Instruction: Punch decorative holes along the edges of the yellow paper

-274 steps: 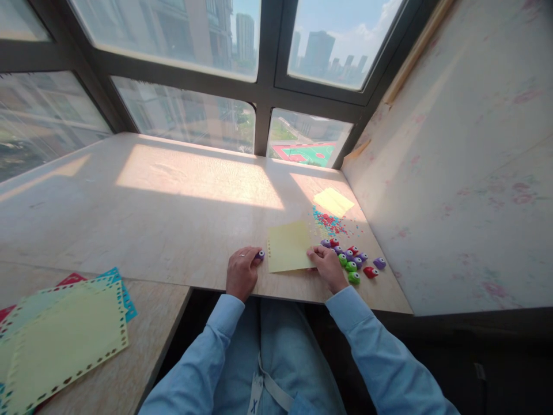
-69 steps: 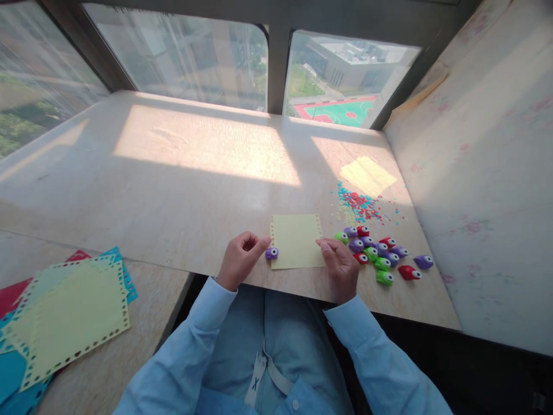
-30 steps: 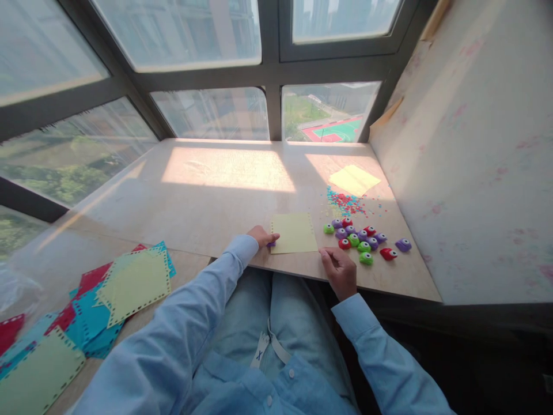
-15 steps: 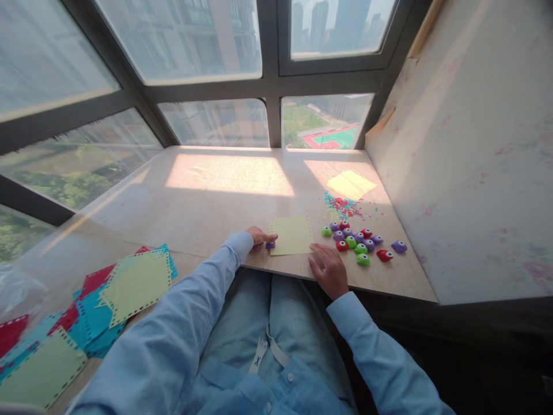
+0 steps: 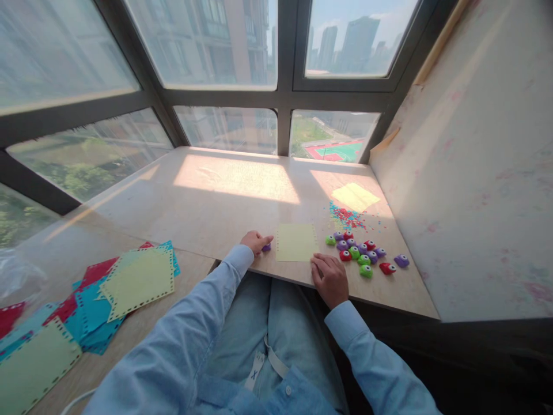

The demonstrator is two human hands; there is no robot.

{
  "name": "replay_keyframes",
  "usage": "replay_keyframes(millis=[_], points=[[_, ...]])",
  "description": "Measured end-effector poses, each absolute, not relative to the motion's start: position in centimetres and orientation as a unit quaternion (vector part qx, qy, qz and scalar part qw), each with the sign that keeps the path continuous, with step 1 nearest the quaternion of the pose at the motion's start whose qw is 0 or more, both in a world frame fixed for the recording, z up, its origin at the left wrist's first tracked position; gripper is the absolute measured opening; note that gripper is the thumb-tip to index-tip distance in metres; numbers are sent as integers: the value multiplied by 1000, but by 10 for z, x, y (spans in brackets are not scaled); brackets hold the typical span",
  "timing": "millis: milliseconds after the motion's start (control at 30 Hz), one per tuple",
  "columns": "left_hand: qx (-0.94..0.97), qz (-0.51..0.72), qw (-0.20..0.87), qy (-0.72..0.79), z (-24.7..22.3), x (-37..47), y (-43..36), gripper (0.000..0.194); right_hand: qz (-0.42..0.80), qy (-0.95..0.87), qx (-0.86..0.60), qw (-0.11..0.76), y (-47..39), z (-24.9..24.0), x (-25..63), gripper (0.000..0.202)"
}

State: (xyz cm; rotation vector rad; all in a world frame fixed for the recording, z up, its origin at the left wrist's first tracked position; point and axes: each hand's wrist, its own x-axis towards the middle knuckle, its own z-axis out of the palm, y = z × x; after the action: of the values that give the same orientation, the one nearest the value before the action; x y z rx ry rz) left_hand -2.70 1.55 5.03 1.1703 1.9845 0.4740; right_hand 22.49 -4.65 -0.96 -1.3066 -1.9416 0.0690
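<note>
My left hand [image 5: 256, 242] is closed on a small purple craft hole punch [image 5: 266, 248], mostly hidden under the fingers. Just to its right, a pale yellow sheet of paper [image 5: 297, 242] lies flat near the table's front edge, with small holes along its left side. The punch is apart from that side. At the sheet's lower right corner rests my right hand [image 5: 330, 278], its fingers loosely bent, the thumb apart from them and the fingertips at the paper's edge.
Several purple, red and green hole punches [image 5: 365, 272] cluster right of the sheet. Behind them lie red and blue paper bits [image 5: 345, 217] and another yellow sheet [image 5: 355, 197]. Punched coloured sheets [image 5: 138, 282] are piled at the left beside clear plastic [image 5: 19, 276]. A wall [image 5: 475, 202] bounds the right.
My left hand has drawn the purple punch leftward, off the sheet's left edge. My right hand stays at the lower right corner. The camera view has shifted slightly.
</note>
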Motion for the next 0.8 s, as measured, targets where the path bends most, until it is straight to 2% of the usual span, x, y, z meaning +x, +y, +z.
replay_keyframes(millis=[267, 400, 467, 567, 700, 800], points=[[479, 266, 375, 747, 48, -36, -4, 30, 23, -766, -509, 392, -47, -10, 226, 20], [559, 289, 306, 715, 44, -41, -11, 30, 25, -769, -506, 389, -47, -9, 226, 21], [590, 287, 280, 701, 43, -44, -14, 25, 27, -770, -504, 390, -48, -9, 226, 21], [561, 328, 299, 699, 43, -46, -17, 19, 39, -764, -497, 410, -48, -9, 228, 22], [432, 483, 364, 669, 48, -43, -18, 37, 91, -724, -490, 478, -48, -10, 231, 22], [368, 573, 372, 630, 53, -26, -21, 44, 163, -649, -526, 525, -52, -5, 230, 20]])
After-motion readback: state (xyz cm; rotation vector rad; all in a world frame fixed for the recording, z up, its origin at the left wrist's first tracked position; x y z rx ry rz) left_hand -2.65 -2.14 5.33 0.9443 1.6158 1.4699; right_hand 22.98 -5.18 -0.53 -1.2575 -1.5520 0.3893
